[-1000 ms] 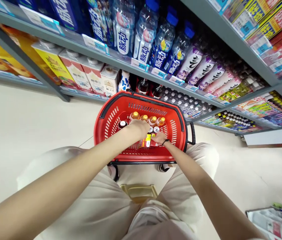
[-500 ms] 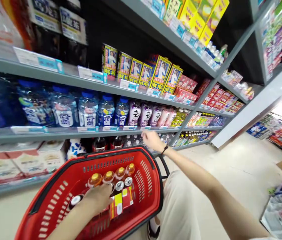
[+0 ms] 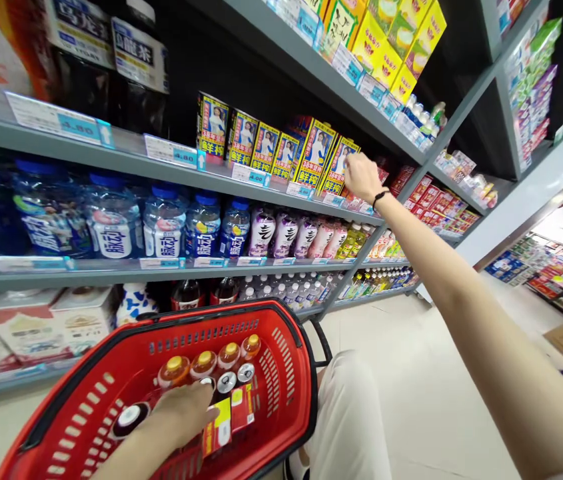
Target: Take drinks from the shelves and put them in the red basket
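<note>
My left hand (image 3: 184,412) reaches down into a red shopping basket (image 3: 286,333). Its fingers curl beside a metal can (image 3: 226,382) and over a red-and-yellow carton (image 3: 217,430); what they grip is hidden. Bottles with yellow caps (image 3: 204,363) stand along the basket's far side, and a dark bottle with a white cap (image 3: 130,419) lies to the left of my wrist. Stretched out to the middle shelf, my right hand (image 3: 362,177) has curled fingers at the right edge of a tall yellow-and-black drink carton (image 3: 338,167). I cannot see whether those fingers hold it.
Blue-capped drink bottles (image 3: 164,223) line the shelf below, with purple-labelled bottles (image 3: 285,233) further right. Matching yellow-and-black cans (image 3: 264,147) stand left of the tall cartons. A grey shelf edge (image 3: 331,63) overhangs. My knee (image 3: 354,413) is beside the basket.
My right hand has risen and moved right, from above the basket's far rim to the drink cartons on the shelf. My left hand stays in the basket; the view has shifted slightly.
</note>
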A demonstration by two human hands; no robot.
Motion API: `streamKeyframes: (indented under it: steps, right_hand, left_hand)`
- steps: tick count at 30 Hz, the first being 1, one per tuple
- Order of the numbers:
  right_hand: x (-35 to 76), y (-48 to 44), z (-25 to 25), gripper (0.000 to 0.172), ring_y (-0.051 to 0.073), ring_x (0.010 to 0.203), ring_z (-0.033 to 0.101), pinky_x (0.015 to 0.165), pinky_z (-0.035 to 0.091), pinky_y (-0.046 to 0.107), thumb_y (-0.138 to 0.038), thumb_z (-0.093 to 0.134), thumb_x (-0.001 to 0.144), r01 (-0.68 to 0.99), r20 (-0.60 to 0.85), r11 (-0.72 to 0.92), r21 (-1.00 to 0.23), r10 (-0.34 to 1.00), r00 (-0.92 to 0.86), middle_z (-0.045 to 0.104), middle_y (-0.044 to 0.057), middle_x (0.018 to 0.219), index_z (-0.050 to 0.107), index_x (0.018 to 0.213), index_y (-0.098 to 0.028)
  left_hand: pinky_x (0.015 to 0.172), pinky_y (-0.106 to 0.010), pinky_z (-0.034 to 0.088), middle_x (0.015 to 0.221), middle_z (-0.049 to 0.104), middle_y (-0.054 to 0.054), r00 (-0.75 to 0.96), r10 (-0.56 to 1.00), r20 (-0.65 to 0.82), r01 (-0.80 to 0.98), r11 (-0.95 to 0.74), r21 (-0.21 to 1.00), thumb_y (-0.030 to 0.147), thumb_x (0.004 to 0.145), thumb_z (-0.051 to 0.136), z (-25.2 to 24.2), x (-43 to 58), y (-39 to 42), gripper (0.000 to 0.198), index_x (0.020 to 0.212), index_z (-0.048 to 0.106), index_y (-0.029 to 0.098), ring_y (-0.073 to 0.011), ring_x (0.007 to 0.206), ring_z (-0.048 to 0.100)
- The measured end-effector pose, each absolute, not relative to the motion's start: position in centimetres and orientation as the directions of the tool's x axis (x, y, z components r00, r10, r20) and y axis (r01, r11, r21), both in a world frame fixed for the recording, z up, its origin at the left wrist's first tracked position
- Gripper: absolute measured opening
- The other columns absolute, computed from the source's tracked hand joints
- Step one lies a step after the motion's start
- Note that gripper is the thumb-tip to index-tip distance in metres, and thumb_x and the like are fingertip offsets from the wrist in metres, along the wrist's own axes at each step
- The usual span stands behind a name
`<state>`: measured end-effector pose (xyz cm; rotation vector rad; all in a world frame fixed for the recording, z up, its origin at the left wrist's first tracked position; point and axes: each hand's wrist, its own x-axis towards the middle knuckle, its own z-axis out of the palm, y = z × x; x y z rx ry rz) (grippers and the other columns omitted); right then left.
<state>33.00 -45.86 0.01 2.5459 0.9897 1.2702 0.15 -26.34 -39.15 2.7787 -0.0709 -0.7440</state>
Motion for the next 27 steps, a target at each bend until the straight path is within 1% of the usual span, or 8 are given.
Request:
streamKeyframes:
  steps: [2,6,11,13,15,18,23,27]
  right_hand:
    - [34.2,-44.4,1.7,0.030,0.039,0.128,0.058,0.109,0.047,0.059,-0.021,0.040,0.101,0.496,0.656,-0.742,0.451,0.652,0.380,0.066,0.022,0.126,0.061,0.122,-0.014]
    - [36.0,-41.0,3.7,0.046,0.040,0.134,0.054,0.114,0.044,0.060,-0.026,0.041,0.101,0.489,0.657,-0.743,0.456,0.652,0.379,0.059,0.025,0.138,0.049,0.143,-0.010]
    - [37.0,-38.8,5.1,0.074,0.044,0.153,0.035,0.122,0.036,0.062,-0.029,0.060,0.088,0.511,0.583,-0.716,0.476,0.692,0.425,0.041,0.026,0.163,0.038,0.156,-0.009]
    - [37.0,-38.3,5.7,0.068,0.044,0.151,0.040,0.120,0.040,0.061,-0.026,0.064,0.085,0.508,0.540,-0.705,0.495,0.708,0.456,0.045,0.023,0.162,0.047,0.150,-0.015]
    - [36.7,-37.7,6.1,0.051,0.042,0.138,0.054,0.113,0.047,0.060,-0.023,0.063,0.087,0.480,0.522,-0.714,0.511,0.701,0.487,0.056,0.023,0.151,0.057,0.138,-0.016]
    - [35.9,-36.6,6.2,0.037,0.037,0.120,0.067,0.105,0.051,0.052,-0.023,0.059,0.095,0.418,0.518,-0.762,0.494,0.644,0.563,0.066,0.026,0.131,0.060,0.128,-0.006]
    - [34.0,-35.1,5.4,0.054,0.035,0.119,0.067,0.104,0.052,0.049,-0.026,0.066,0.097,0.342,0.528,-0.801,0.491,0.586,0.615,0.066,0.028,0.130,0.048,0.138,0.002]
    - [32.7,-35.6,4.0,0.058,0.039,0.138,0.054,0.112,0.045,0.049,-0.022,0.066,0.097,0.290,0.519,-0.774,0.563,0.604,0.604,0.058,0.034,0.144,0.044,0.143,0.005]
  left_hand:
    - [0.112,-0.048,0.051,0.139,0.069,-0.026,0.864,-0.121,-0.489,0.016,-0.964,0.266,0.024,0.102,0.051,-39.3,0.3,-26.5,0.045,0.136,0.071,0.003,-0.0382,0.134,0.066]
    - [0.111,-0.048,0.051,0.137,0.069,-0.027,0.862,-0.105,-0.497,0.037,-0.963,0.268,0.021,0.100,0.053,-39.3,0.3,-26.3,0.044,0.135,0.072,0.002,-0.0391,0.133,0.066]
    - [0.111,-0.048,0.051,0.137,0.069,-0.029,0.867,-0.084,-0.492,0.063,-0.960,0.274,0.025,0.104,0.050,-37.7,-0.1,-25.8,0.046,0.136,0.071,-0.001,-0.0400,0.133,0.066]
    - [0.112,-0.050,0.051,0.136,0.069,-0.030,0.869,-0.088,-0.487,0.057,-0.960,0.276,0.028,0.106,0.048,-37.1,-0.4,-26.0,0.048,0.135,0.071,-0.002,-0.0407,0.133,0.066]
    - [0.112,-0.050,0.050,0.136,0.069,-0.030,0.870,-0.096,-0.484,0.049,-0.959,0.279,0.029,0.107,0.047,-36.6,-0.7,-26.4,0.047,0.134,0.071,-0.002,-0.0407,0.133,0.066]
    - [0.112,-0.049,0.051,0.137,0.069,-0.029,0.864,-0.115,-0.491,0.045,-0.952,0.303,0.028,0.105,0.050,-36.1,-1.0,-26.9,0.046,0.134,0.072,-0.001,-0.0402,0.133,0.066]
    - [0.111,-0.049,0.052,0.136,0.070,-0.029,0.868,-0.135,-0.477,0.026,-0.949,0.316,0.032,0.107,0.050,-36.0,-0.9,-27.6,0.048,0.135,0.071,-0.002,-0.0408,0.131,0.067]
    - [0.104,-0.049,0.056,0.125,0.075,-0.028,0.910,-0.107,-0.400,0.062,-0.919,0.388,0.029,0.100,0.064,-36.7,-0.6,-27.3,0.036,0.119,0.079,0.002,-0.0423,0.123,0.072]
